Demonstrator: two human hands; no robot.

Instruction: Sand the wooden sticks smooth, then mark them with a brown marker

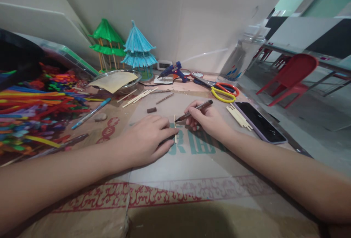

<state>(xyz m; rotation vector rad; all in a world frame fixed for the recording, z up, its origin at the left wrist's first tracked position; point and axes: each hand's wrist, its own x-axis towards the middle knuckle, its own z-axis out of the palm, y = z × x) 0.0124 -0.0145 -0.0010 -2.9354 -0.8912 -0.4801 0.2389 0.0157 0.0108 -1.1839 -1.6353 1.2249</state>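
Observation:
My right hand [201,116] grips a brown marker pen [196,110], its tip touching the upper part of a thin wooden stick [175,138]. That stick lies upright in the view on a sheet-covered work surface. With its fingertips, my left hand [149,139] pins the stick down from the left side. A brown marker cap [151,110] lies just beyond my left hand. Farther off is a single brown-coloured stick [165,98]. Several pale sticks [140,97] lie loosely at the back, and more short cut sticks [238,117] are to the right of my right hand.
Colourful pipe cleaners [33,110] pile up at left beside a blue pen [91,113]. Green [106,40] and blue [139,51] model pavilions stand behind. A glue gun [174,71], scissors [223,90], a phone [260,123] and a clear container [236,60] line the back and right.

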